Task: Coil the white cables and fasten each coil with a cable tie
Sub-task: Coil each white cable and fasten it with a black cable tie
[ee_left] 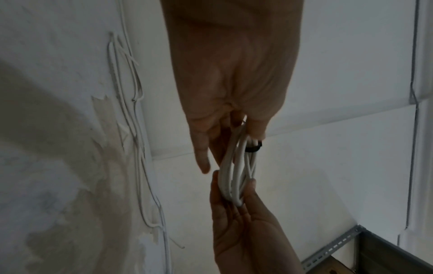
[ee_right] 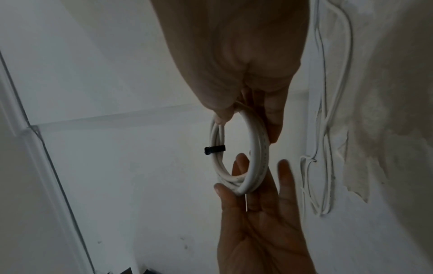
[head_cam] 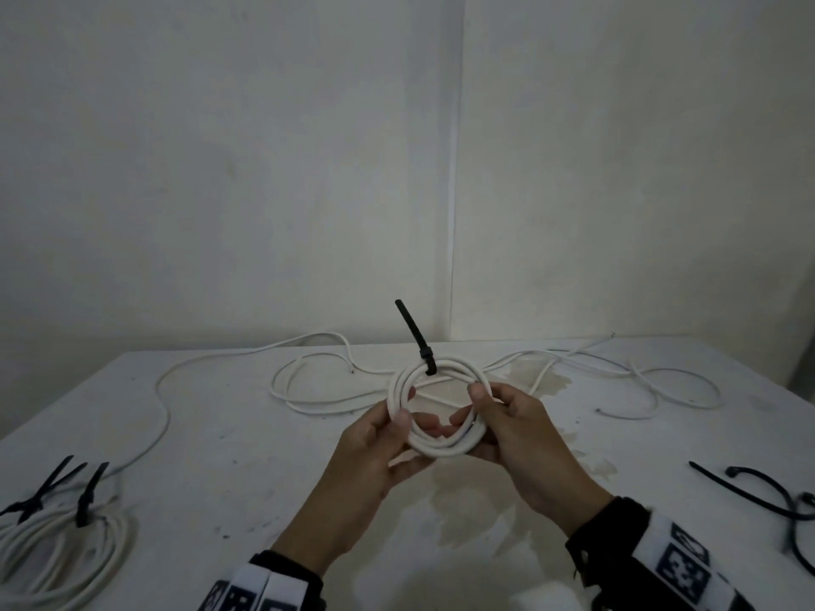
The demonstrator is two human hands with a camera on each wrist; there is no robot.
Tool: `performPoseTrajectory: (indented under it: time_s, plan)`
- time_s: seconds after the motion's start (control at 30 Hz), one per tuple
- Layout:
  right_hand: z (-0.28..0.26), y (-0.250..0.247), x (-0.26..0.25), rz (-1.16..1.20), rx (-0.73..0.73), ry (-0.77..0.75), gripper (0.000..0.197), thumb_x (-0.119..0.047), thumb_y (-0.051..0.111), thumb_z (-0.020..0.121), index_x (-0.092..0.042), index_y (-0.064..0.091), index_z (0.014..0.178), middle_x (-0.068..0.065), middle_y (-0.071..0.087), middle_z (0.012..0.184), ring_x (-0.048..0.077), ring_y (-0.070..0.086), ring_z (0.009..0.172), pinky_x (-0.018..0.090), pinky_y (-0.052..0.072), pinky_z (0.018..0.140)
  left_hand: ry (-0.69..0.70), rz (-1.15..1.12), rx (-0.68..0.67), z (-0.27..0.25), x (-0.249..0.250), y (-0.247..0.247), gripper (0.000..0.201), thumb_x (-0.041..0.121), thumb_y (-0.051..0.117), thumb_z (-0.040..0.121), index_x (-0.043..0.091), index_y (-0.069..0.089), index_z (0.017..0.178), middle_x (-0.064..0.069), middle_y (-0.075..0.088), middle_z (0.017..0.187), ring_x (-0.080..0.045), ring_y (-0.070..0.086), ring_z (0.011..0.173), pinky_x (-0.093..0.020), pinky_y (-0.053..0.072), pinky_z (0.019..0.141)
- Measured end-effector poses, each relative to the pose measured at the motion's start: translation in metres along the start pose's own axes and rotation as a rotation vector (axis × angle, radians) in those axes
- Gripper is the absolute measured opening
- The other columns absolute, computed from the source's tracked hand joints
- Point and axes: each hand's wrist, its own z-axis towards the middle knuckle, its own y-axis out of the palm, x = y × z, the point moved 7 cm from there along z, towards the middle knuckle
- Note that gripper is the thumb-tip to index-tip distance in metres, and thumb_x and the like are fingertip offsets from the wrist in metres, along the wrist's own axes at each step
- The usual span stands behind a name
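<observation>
Above the white bench (head_cam: 220,434), the left hand (head_cam: 375,447) pinches the coil's (head_cam: 436,407) left rim and the right hand (head_cam: 516,434) its right rim, equally near, holding it between them, its black cable tie (head_cam: 416,341) pointing up and away at the far edge.

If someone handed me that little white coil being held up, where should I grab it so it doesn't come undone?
Probably right beside the black cable tie on the far arc of the white coil, coming from above. The loops are cinched together there, while near the right hand and left hand the strands look looser and spread apart.
</observation>
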Motion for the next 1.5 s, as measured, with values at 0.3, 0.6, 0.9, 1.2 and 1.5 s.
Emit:
performPoseTrajectory:
  time_s: [0.3,0.6,0.9,1.2,1.5]
  plan:
    - [-0.008,0.015,-0.003,-0.059,-0.304,0.009,0.043,0.004,0.06,0.083,-0.024,0.057,0.115,0.007,0.071,0.093,0.016,0.068,0.09,0.023,0.055,0.077,0.095,0.037,0.102,0.004,0.01,-0.018,0.011,0.015,0.054,0.083,0.013,0.065,0.081,-0.005,0.072,0.071,-0.015,0.071,0.072,-0.023,0.058,0.067]
    - [-0.005,0.017,-0.002,-0.147,-0.265,-0.011,0.048,0.015,0.057,0.079,-0.017,0.058,0.114,0.015,0.069,0.099,0.016,0.068,0.087,0.023,0.056,0.072,0.115,0.161,0.119,0.001,0.016,-0.017,0.02,0.002,0.053,0.088,0.018,0.064,0.083,0.0,0.072,0.067,-0.01,0.069,0.069,-0.017,0.055,0.062]
    - [-0.005,0.015,-0.004,-0.192,-0.268,0.002,0.054,0.02,0.059,0.074,-0.025,0.061,0.104,0.005,0.072,0.085,0.013,0.07,0.081,0.025,0.057,0.068,0.004,0.091,0.071,0.005,0.004,-0.018,0.022,0.001,0.052,0.089,0.018,0.062,0.097,-0.003,0.074,0.081,-0.016,0.071,0.079,-0.024,0.058,0.069]
    - [0.001,0.021,0.013,-0.062,-0.303,0.132,0.043,0.015,0.055,0.081,-0.012,0.058,0.115,0.017,0.07,0.103,0.025,0.069,0.093,0.029,0.057,0.078,-0.051,0.11,0.067,0.004,0.001,-0.025,0.017,0.01,0.048,0.093,0.022,0.059,0.095,-0.005,0.073,0.077,-0.015,0.07,0.074,-0.022,0.057,0.065]
    - [0.001,0.04,0.013,-0.011,-0.36,0.132,0.023,-0.004,0.048,0.093,-0.01,0.061,0.11,0.015,0.071,0.101,0.023,0.069,0.093,0.026,0.057,0.075,-0.059,0.125,0.134,0.0,0.011,-0.046,0.016,0.009,0.049,0.093,0.019,0.061,0.092,-0.008,0.069,0.076,-0.014,0.068,0.069,-0.02,0.056,0.059]
